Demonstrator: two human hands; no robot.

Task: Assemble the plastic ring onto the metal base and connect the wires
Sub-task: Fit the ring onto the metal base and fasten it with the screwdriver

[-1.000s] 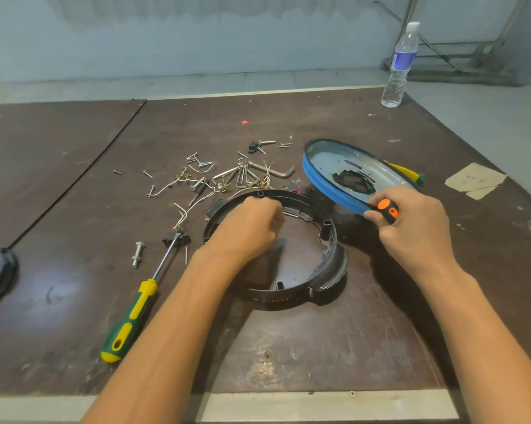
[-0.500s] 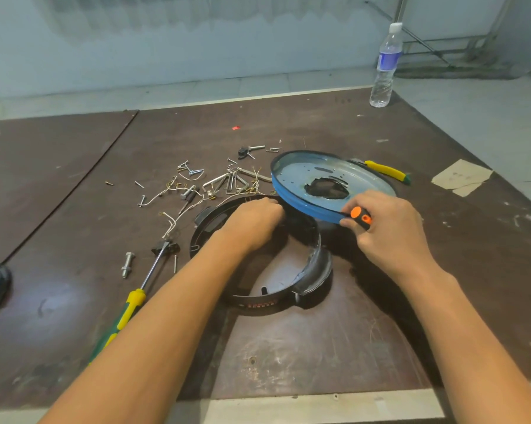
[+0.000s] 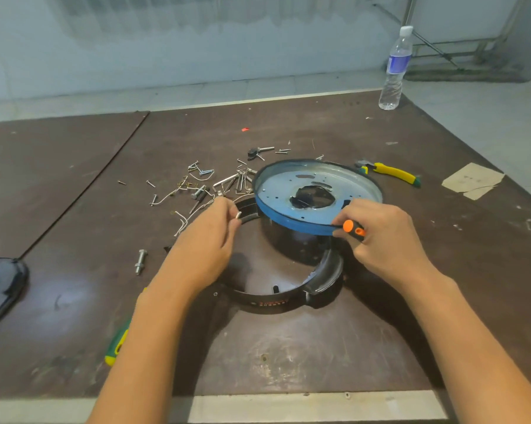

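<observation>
place: workshop | signs: scuffed workbench (image 3: 288,347), loose screws (image 3: 151,182), hex keys (image 3: 230,182), pliers (image 3: 392,172), green screwdriver (image 3: 117,344), bare wall (image 3: 196,41)

Brown table (image 3: 288,347) with loose screws (image 3: 196,185), bolt (image 3: 140,261), pliers (image 3: 392,172), bottle (image 3: 394,71), cardboard scrap (image 3: 472,180), plastic ring (image 3: 270,298)

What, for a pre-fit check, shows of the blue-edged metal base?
The metal base is a round shallow dish of pale metal with a blue outer band, drilled holes and a jagged dark opening at its centre. It is held open side up over the black plastic ring, its near rim gripped by the right hand, which also holds an orange-ended tool.
</observation>
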